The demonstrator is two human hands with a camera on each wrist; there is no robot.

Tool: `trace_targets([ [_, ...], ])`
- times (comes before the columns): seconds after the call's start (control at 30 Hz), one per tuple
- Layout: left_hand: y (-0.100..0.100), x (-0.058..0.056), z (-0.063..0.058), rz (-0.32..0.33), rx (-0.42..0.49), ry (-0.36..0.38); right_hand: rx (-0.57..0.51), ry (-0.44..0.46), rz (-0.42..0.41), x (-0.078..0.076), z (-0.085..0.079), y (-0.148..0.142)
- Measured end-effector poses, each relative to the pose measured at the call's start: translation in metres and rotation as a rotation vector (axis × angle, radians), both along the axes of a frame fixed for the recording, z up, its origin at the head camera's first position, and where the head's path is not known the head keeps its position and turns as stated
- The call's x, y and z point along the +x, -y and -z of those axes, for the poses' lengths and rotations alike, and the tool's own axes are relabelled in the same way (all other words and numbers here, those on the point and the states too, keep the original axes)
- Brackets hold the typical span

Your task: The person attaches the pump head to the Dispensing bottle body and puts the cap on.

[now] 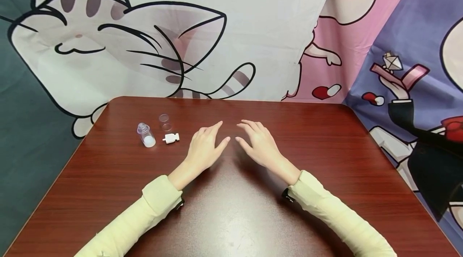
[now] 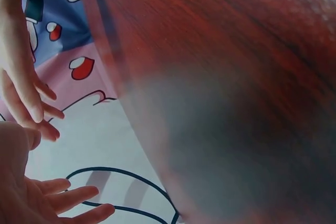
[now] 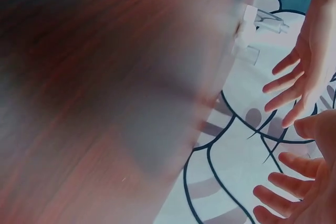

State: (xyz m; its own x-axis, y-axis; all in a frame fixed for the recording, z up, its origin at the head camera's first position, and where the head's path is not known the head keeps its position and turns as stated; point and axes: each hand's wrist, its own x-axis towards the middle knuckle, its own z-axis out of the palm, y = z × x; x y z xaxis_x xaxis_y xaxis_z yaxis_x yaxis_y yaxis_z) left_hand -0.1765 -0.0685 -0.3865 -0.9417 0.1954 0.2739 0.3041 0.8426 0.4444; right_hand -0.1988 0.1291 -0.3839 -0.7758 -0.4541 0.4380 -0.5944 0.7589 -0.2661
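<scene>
Both hands hover over the middle of the table with fingers extended and nothing in them. My left hand (image 1: 204, 146) is the nearer one to the small items on the left. Across a narrow gap from it is my right hand (image 1: 261, 144). A small clear bottle (image 1: 146, 135) with a pale, nozzle-shaped top and white base stands to the left. Beside it lies a small white plastic piece (image 1: 171, 138) with a short stem. Just behind that piece is a clear, round, cup-like part (image 1: 164, 122). In the right wrist view the bottle (image 3: 269, 22) appears beyond the fingers.
A reddish-brown wooden table (image 1: 325, 140) fills the lower view and reflects light near its front. Behind it hangs a cloth backdrop (image 1: 275, 32) with cartoon drawings, reaching the table's back edge.
</scene>
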Motion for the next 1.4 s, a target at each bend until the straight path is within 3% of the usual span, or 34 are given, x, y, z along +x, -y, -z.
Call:
trace_targets([
  [0.53, 0.014, 0.003, 0.001, -0.082, 0.032, -0.051, -0.001, 0.031, -0.023, -0.003, -0.003, 0.027],
  [0.73, 0.018, 0.003, 0.000, -0.083, 0.083, -0.077, -0.042, 0.020, -0.053, -0.005, -0.005, 0.036],
  [1.13, 0.031, 0.001, -0.003, -0.124, 0.134, -0.059, -0.121, 0.064, -0.080, -0.013, -0.010, 0.052],
  [1.4, 0.043, -0.001, -0.005, -0.153, 0.206, -0.118, -0.141, 0.119, -0.079, -0.018, -0.012, 0.061],
])
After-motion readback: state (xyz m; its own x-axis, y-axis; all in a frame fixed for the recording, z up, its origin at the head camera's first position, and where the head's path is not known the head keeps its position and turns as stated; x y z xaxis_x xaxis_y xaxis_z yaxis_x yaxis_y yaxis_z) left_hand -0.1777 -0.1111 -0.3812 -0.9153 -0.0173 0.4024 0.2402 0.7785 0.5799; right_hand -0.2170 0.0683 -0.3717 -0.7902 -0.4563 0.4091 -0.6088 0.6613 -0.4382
